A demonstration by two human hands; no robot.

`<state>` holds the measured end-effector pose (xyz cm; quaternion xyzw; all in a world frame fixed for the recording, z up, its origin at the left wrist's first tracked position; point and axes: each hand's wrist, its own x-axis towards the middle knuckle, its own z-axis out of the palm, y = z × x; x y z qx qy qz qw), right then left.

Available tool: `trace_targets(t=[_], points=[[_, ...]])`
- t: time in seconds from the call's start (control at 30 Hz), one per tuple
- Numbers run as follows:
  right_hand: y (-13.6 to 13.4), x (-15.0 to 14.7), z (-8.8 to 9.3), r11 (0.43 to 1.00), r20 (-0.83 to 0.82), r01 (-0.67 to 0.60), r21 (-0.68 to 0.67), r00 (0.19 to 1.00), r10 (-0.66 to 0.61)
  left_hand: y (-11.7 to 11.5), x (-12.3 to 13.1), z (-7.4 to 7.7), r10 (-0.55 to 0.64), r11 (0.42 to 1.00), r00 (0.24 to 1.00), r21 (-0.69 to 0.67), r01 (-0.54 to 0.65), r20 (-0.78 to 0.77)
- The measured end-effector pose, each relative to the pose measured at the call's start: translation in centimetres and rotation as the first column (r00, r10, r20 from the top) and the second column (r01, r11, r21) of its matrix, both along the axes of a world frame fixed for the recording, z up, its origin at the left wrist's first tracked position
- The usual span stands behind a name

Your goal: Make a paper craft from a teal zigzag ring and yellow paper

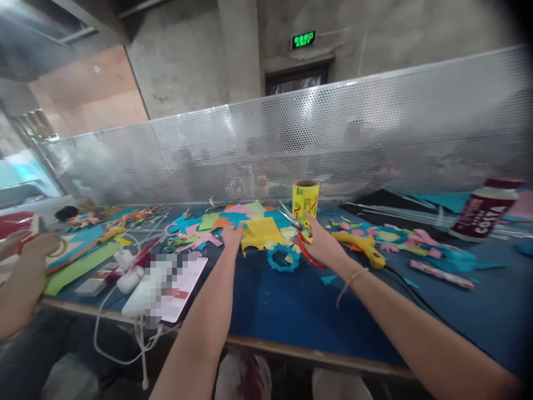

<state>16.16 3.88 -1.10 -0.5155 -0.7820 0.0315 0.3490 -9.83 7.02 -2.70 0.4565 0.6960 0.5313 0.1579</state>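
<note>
My left hand (pixel 232 238) is closed at the left edge of a yellow sheet of paper (pixel 263 233), which lies over other coloured paper scraps. In my right hand (pixel 320 240) is a pair of scissors (pixel 307 251) with red handles. Their metal blades are spread and point up and to the left, just beyond the sheet's right side. A yellow cardboard tube (pixel 305 201) stands upright right behind the scissors. Below the sheet and left of the red handles lies a ring of blue cut paper (pixel 283 259).
A yellow glue gun (pixel 368 248) with a black cord lies right of my right hand. Farther right are a patterned stick (pixel 442 274) and a COSTA bottle (pixel 485 210). Left are a phone (pixel 187 289) and white cables. Another person's hand (pixel 39 247) holds scissors far left.
</note>
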Motion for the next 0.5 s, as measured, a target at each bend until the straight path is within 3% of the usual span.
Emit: trace_targets(t=[0.2, 0.37, 0.5], points=[[0.3, 0.2, -0.3, 1.000, 0.026, -0.007, -0.025, 1.000, 0.008, -0.8, 0.2, 0.8, -0.021, 0.996, 0.961, -0.084, -0.002, -0.275], [0.7, 0.7, -0.1, 0.999, 0.055, 0.033, -0.027, 0.998, -0.031, -0.8, 1.1, 1.5, -0.149, 0.987, 0.792, -0.141, 0.079, -0.592], [1.0, 1.2, 0.2, 0.999, 0.059, 0.033, -0.024, 0.998, -0.032, -0.8, 0.8, 1.6, -0.166, 0.979, 0.735, -0.200, 0.041, -0.658]])
